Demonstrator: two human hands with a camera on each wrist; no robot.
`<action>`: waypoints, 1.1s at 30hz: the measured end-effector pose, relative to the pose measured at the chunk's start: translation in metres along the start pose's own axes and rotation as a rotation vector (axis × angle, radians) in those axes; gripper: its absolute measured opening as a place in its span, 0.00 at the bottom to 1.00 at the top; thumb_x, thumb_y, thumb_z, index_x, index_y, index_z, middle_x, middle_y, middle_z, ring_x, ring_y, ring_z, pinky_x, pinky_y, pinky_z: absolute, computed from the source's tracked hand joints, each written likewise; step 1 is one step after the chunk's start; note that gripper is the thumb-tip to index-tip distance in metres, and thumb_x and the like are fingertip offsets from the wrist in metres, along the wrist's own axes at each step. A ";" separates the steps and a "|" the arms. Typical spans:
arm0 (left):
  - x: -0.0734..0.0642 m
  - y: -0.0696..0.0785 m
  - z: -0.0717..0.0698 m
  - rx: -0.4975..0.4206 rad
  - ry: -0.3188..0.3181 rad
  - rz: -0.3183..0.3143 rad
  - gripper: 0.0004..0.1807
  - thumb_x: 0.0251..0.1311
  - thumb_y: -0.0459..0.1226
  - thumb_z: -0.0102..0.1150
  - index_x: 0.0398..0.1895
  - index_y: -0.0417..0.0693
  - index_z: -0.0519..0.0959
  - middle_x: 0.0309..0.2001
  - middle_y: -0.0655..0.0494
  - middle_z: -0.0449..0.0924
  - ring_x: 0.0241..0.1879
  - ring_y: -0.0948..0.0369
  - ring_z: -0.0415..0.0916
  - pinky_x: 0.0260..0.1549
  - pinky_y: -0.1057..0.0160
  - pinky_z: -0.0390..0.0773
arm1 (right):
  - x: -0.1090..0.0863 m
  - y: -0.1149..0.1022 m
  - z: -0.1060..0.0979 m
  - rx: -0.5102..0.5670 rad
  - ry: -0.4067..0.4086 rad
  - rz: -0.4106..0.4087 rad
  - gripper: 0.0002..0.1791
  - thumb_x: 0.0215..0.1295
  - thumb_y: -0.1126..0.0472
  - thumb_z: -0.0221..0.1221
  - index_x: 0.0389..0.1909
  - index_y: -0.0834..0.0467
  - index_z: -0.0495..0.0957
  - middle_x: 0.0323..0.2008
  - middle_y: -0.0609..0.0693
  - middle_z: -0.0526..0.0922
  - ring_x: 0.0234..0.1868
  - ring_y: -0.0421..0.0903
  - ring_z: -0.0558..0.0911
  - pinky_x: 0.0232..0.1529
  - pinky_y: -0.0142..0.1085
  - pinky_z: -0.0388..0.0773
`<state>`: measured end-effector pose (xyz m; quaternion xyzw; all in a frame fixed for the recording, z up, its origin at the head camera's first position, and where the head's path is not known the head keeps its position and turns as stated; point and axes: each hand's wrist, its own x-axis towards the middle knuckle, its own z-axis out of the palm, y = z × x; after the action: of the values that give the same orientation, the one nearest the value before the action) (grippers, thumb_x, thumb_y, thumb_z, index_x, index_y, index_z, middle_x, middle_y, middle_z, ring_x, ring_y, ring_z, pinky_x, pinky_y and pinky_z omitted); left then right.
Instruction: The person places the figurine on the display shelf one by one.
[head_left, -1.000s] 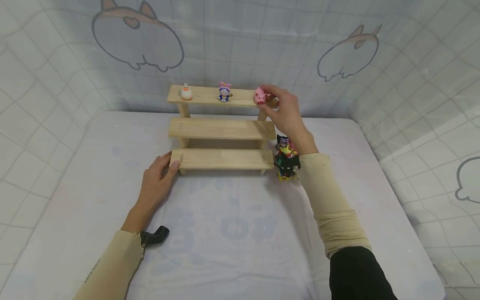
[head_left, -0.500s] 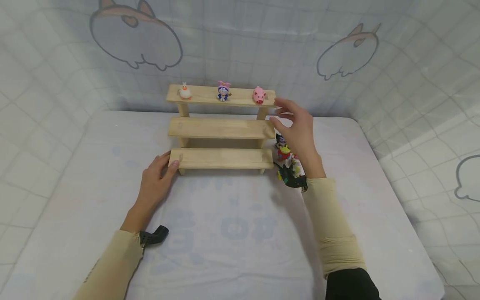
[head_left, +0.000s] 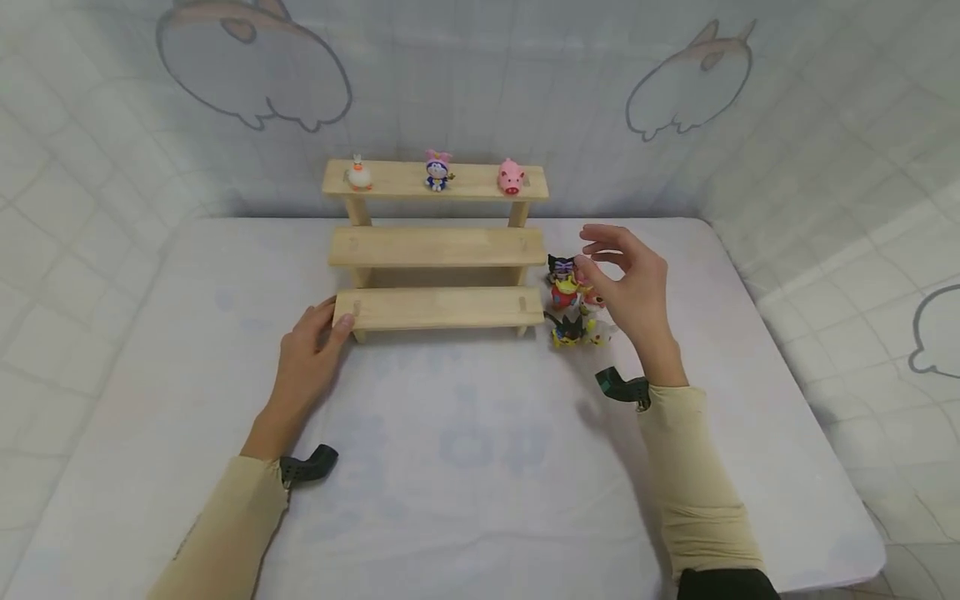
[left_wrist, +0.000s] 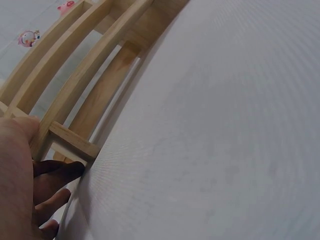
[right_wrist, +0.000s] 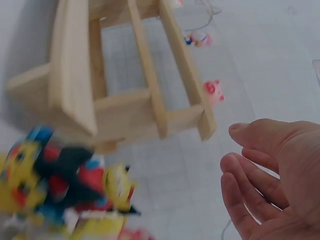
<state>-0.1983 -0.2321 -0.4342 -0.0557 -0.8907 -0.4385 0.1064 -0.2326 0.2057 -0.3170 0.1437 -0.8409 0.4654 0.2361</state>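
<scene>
A three-tier wooden display stand (head_left: 438, 308) is on the white-covered table. My left hand (head_left: 309, 354) grips the left end of its lowest step, thumb on top, and the fingers (left_wrist: 52, 180) by the end leg. On the top step stand a white duck figure (head_left: 359, 176), a blue-and-pink figure (head_left: 437, 172) and a pink pig figure (head_left: 511, 177). My right hand (head_left: 633, 287) hovers with nothing in it, fingers loosely bent, above and right of a cluster of small toy figures (head_left: 567, 293). In the right wrist view, its thumb and fingers (right_wrist: 240, 175) are apart.
The cluster, with a black-eared figure (head_left: 567, 327) at its front, stands close to the stand's right end. A white cloth (head_left: 450, 483) covers the table. Tiled-pattern curtains (head_left: 480, 92) with animal drawings enclose the back and sides.
My right hand has let go of the pink pig on the top step and moved right and down toward the toy cluster. The left hand keeps its hold. The head view has shifted slightly.
</scene>
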 end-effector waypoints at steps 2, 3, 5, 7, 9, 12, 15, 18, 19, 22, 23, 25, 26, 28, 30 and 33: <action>0.002 0.000 0.003 -0.004 -0.001 -0.001 0.29 0.79 0.50 0.54 0.71 0.38 0.75 0.74 0.39 0.71 0.77 0.36 0.63 0.81 0.41 0.54 | -0.004 0.010 -0.009 -0.033 -0.002 0.017 0.21 0.65 0.73 0.70 0.59 0.66 0.82 0.54 0.60 0.88 0.49 0.56 0.86 0.60 0.54 0.83; 0.003 0.000 0.005 -0.004 0.001 -0.002 0.29 0.79 0.50 0.54 0.71 0.38 0.76 0.74 0.39 0.72 0.77 0.36 0.63 0.81 0.41 0.54 | -0.007 0.016 -0.014 -0.052 -0.007 0.030 0.21 0.65 0.72 0.71 0.59 0.64 0.83 0.55 0.58 0.88 0.49 0.54 0.87 0.61 0.50 0.84; 0.003 0.000 0.002 0.002 0.008 -0.006 0.29 0.79 0.51 0.54 0.71 0.39 0.76 0.74 0.39 0.72 0.77 0.36 0.63 0.81 0.40 0.54 | -0.010 0.025 -0.018 -0.085 -0.020 0.049 0.21 0.65 0.69 0.72 0.58 0.61 0.84 0.54 0.53 0.89 0.49 0.50 0.87 0.62 0.41 0.83; 0.003 -0.001 0.001 0.011 0.009 -0.006 0.30 0.79 0.51 0.54 0.72 0.39 0.75 0.74 0.39 0.72 0.77 0.36 0.63 0.81 0.40 0.54 | -0.014 0.031 -0.024 -0.123 -0.027 0.066 0.20 0.65 0.66 0.73 0.57 0.59 0.85 0.54 0.50 0.89 0.50 0.48 0.87 0.62 0.32 0.81; 0.003 -0.003 0.001 0.014 0.010 -0.003 0.30 0.79 0.51 0.54 0.72 0.39 0.75 0.74 0.39 0.72 0.77 0.36 0.63 0.81 0.40 0.55 | -0.018 0.036 -0.030 -0.142 -0.032 0.076 0.19 0.65 0.64 0.73 0.56 0.57 0.86 0.53 0.49 0.89 0.49 0.47 0.87 0.61 0.28 0.79; 0.004 -0.004 0.001 0.010 0.009 -0.006 0.30 0.79 0.51 0.54 0.71 0.39 0.75 0.74 0.39 0.71 0.77 0.35 0.63 0.81 0.39 0.54 | -0.024 0.041 -0.038 -0.160 -0.042 0.087 0.18 0.66 0.62 0.73 0.55 0.57 0.86 0.53 0.49 0.89 0.49 0.46 0.86 0.61 0.29 0.80; 0.004 -0.004 0.002 0.005 0.000 -0.019 0.30 0.79 0.51 0.54 0.72 0.39 0.75 0.75 0.39 0.71 0.77 0.34 0.61 0.80 0.36 0.54 | -0.035 0.044 -0.046 -0.176 -0.061 0.110 0.17 0.67 0.60 0.72 0.56 0.57 0.86 0.53 0.48 0.89 0.50 0.44 0.85 0.60 0.31 0.81; 0.003 -0.004 0.002 0.002 -0.017 -0.028 0.30 0.79 0.52 0.54 0.72 0.40 0.75 0.75 0.39 0.70 0.78 0.33 0.59 0.79 0.34 0.54 | -0.049 0.047 -0.053 -0.206 -0.084 0.139 0.17 0.67 0.60 0.72 0.55 0.57 0.86 0.53 0.48 0.89 0.50 0.43 0.85 0.60 0.29 0.81; 0.003 -0.004 0.003 0.006 -0.020 -0.027 0.30 0.79 0.52 0.53 0.73 0.40 0.74 0.75 0.39 0.70 0.78 0.33 0.58 0.78 0.33 0.55 | -0.054 0.048 -0.056 -0.214 -0.093 0.147 0.17 0.67 0.60 0.73 0.55 0.57 0.86 0.53 0.48 0.89 0.50 0.43 0.85 0.59 0.28 0.81; 0.003 -0.004 0.003 0.009 -0.012 -0.004 0.30 0.79 0.51 0.54 0.73 0.40 0.74 0.75 0.38 0.71 0.78 0.34 0.60 0.79 0.34 0.56 | -0.064 0.050 -0.060 -0.217 -0.125 0.167 0.17 0.66 0.60 0.73 0.55 0.57 0.86 0.52 0.49 0.89 0.50 0.43 0.84 0.58 0.26 0.80; 0.004 -0.005 0.003 0.008 -0.006 0.004 0.30 0.79 0.50 0.54 0.72 0.39 0.75 0.74 0.38 0.71 0.77 0.34 0.61 0.79 0.35 0.56 | -0.066 0.051 -0.061 -0.216 -0.139 0.167 0.17 0.66 0.60 0.73 0.55 0.56 0.86 0.52 0.49 0.89 0.50 0.44 0.84 0.58 0.25 0.80; 0.004 -0.004 0.003 0.002 0.001 0.015 0.29 0.79 0.50 0.55 0.72 0.39 0.75 0.74 0.38 0.72 0.77 0.35 0.62 0.79 0.36 0.56 | -0.068 0.051 -0.061 -0.233 -0.165 0.147 0.17 0.66 0.60 0.73 0.54 0.55 0.87 0.51 0.51 0.90 0.50 0.46 0.85 0.57 0.28 0.80; 0.004 -0.004 0.003 -0.001 0.003 0.019 0.29 0.79 0.49 0.55 0.72 0.39 0.75 0.74 0.38 0.72 0.77 0.35 0.62 0.80 0.37 0.55 | -0.069 0.052 -0.061 -0.246 -0.177 0.136 0.17 0.65 0.60 0.74 0.54 0.55 0.87 0.50 0.51 0.90 0.50 0.47 0.85 0.57 0.30 0.81; 0.003 -0.004 0.002 -0.004 0.003 0.021 0.28 0.79 0.49 0.55 0.72 0.39 0.76 0.74 0.38 0.72 0.77 0.35 0.63 0.80 0.38 0.55 | -0.070 0.052 -0.059 -0.281 -0.198 0.108 0.17 0.63 0.60 0.75 0.53 0.55 0.88 0.49 0.53 0.90 0.49 0.50 0.86 0.55 0.35 0.83; 0.002 -0.003 0.003 -0.003 0.001 0.020 0.28 0.79 0.49 0.55 0.72 0.39 0.75 0.74 0.37 0.72 0.76 0.35 0.63 0.80 0.38 0.55 | -0.072 0.052 -0.058 -0.312 -0.214 0.086 0.18 0.62 0.60 0.76 0.53 0.56 0.88 0.48 0.53 0.90 0.48 0.52 0.87 0.52 0.43 0.84; 0.001 -0.002 0.003 0.007 0.001 0.014 0.29 0.79 0.49 0.55 0.73 0.39 0.74 0.74 0.37 0.72 0.76 0.35 0.63 0.80 0.38 0.55 | -0.073 0.053 -0.055 -0.304 -0.255 0.094 0.20 0.61 0.60 0.76 0.54 0.57 0.87 0.49 0.53 0.90 0.47 0.53 0.88 0.51 0.52 0.83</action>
<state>-0.2003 -0.2307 -0.4371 -0.0615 -0.8917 -0.4347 0.1100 -0.1807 0.2817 -0.3683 0.1248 -0.9303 0.3217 0.1246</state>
